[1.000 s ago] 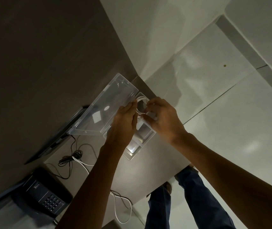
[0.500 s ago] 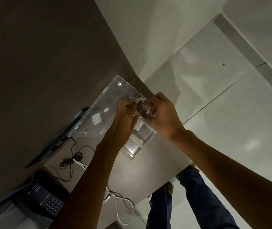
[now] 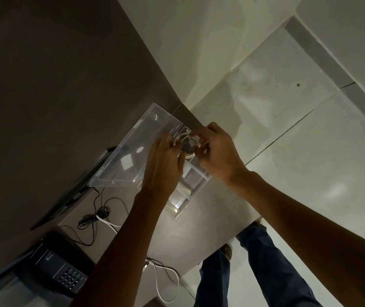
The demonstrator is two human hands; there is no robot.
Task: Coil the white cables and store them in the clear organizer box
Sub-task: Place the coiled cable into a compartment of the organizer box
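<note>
Both hands have crept slightly up the frame since a second ago, fingers curling tighter over the coil. Left hand [image 3: 166, 165] and right hand [image 3: 217, 151] are half closed, pinching the white cable [image 3: 188, 140] coiled between them, over the far compartment of the box [image 3: 197, 182] at centre frame, its lid [image 3: 137, 147] open leftward. Another cable [image 3: 166, 282] lies loose on the tabletop [image 3: 210, 218], lower centre.
</note>
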